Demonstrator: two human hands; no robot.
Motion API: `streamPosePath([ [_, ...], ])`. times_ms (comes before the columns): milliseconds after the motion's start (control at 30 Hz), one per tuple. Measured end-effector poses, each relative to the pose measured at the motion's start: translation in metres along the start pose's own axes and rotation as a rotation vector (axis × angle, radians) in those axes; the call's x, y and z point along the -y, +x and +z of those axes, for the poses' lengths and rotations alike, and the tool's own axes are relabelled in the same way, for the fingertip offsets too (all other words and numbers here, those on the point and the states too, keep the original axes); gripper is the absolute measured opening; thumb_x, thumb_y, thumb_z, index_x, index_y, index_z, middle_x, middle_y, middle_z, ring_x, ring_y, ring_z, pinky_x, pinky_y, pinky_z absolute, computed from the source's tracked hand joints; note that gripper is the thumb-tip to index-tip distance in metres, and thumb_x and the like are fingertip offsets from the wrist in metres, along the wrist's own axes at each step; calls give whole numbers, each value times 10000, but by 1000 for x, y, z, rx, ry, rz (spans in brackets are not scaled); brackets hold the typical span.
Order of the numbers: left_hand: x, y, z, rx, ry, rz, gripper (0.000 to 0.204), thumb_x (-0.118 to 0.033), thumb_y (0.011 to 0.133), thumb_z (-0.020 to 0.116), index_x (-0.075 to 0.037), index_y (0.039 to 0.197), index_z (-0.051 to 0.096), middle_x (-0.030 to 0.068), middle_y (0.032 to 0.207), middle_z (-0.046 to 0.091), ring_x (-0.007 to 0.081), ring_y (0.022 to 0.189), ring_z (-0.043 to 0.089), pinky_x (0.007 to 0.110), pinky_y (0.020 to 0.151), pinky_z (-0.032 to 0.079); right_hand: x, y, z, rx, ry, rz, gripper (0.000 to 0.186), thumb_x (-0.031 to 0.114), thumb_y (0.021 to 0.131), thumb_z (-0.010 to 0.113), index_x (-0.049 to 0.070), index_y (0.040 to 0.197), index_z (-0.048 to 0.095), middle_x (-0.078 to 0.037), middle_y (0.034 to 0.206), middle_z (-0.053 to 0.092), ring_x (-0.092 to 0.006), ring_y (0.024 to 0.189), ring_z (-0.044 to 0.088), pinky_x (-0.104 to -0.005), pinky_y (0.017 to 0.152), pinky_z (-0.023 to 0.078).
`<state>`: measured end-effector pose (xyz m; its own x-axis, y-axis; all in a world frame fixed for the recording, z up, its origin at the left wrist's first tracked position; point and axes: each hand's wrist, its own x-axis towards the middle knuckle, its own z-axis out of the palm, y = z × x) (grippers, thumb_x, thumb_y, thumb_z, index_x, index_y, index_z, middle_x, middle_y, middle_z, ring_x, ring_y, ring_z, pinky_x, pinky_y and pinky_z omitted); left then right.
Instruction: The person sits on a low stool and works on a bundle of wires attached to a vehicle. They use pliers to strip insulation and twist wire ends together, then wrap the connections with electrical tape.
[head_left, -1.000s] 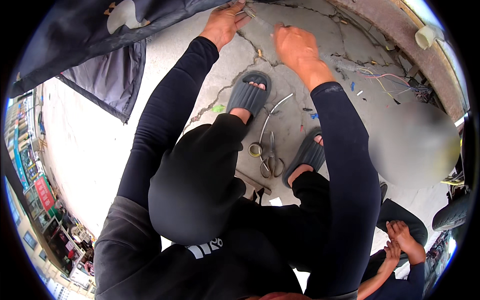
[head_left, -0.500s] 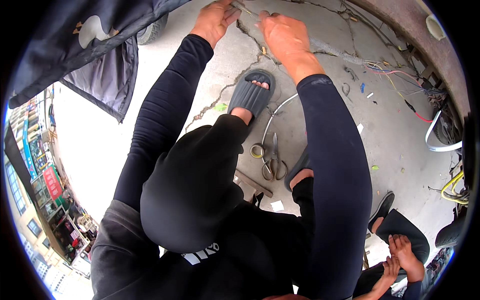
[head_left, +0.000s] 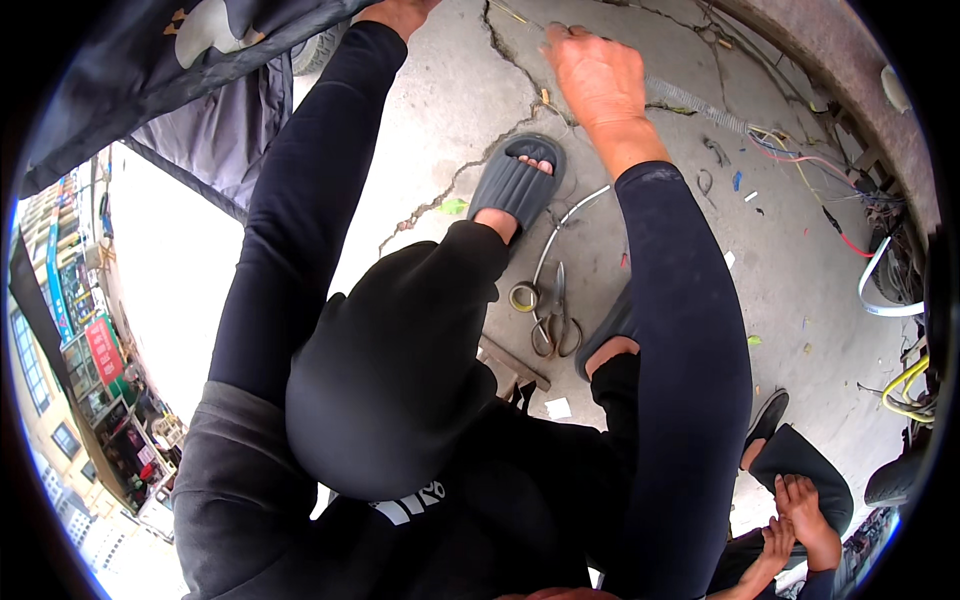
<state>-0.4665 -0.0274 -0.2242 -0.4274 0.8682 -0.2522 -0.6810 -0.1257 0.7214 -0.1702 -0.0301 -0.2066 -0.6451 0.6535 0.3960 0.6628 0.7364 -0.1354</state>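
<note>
My right hand [head_left: 598,85] is closed round a grey corrugated tube [head_left: 690,100] above the concrete floor. From that hand a thin yellowish wire [head_left: 512,12] runs up and left toward the upper edge. My left hand [head_left: 398,14] is at the upper edge, well apart from the right; its fingers are cut off, so what it holds is hidden. Coloured wires [head_left: 790,150] come out of the tube's far right end. Between my feet lie scissors [head_left: 558,312] and a tape roll [head_left: 523,296], with a white cable [head_left: 578,207] beside them.
A dark quilted cover [head_left: 110,90] with a wheel [head_left: 318,50] hangs at upper left. Tangled wires [head_left: 885,210] and a yellow cable [head_left: 905,390] line the right side. Another person's hands [head_left: 800,515] rest at lower right. Cracks cross the floor.
My left hand has moved up and left, mostly out of view, away from the right. More wire shows between the hands. The right hand has shifted slightly right and down, still holding the tube.
</note>
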Motion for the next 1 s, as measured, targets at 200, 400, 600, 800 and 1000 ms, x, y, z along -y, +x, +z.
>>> streamPosePath([
  [200,7,34,-20,92,81,-43,85,-127,971,570,-64,1018,601,104,991,657,250,967,639,355,879,556,-1,3,-1,46,36,45,130,97,793,584,87,881,679,-83,884,712,-276,770,710,-391,643,564],
  [400,17,20,-5,9,226,-161,89,-131,966,580,-94,1029,631,59,982,671,202,926,640,317,865,543,-1,25,-11,338,66,147,208,134,870,552,104,985,722,-100,999,720,-282,939,696,-401,765,553],
  [600,49,-7,29,37,377,-248,128,-204,970,585,-117,1054,627,62,1013,664,202,963,619,335,858,530,27,69,40,183,330,301,260,148,889,486,70,984,716,-146,975,721,-288,966,690,-402,830,546],
  [800,52,6,43,-39,313,-130,168,-217,1012,499,-72,1075,555,98,1079,610,260,947,605,375,858,527,10,47,62,53,391,314,241,144,877,496,72,885,726,-132,902,724,-269,887,703,-403,754,555],
  [1000,19,66,-19,15,415,-91,201,-195,1009,481,-22,1034,581,107,884,613,273,831,598,377,801,511,31,44,56,34,413,292,230,132,861,512,101,842,739,-112,840,724,-250,850,708,-394,693,558],
])
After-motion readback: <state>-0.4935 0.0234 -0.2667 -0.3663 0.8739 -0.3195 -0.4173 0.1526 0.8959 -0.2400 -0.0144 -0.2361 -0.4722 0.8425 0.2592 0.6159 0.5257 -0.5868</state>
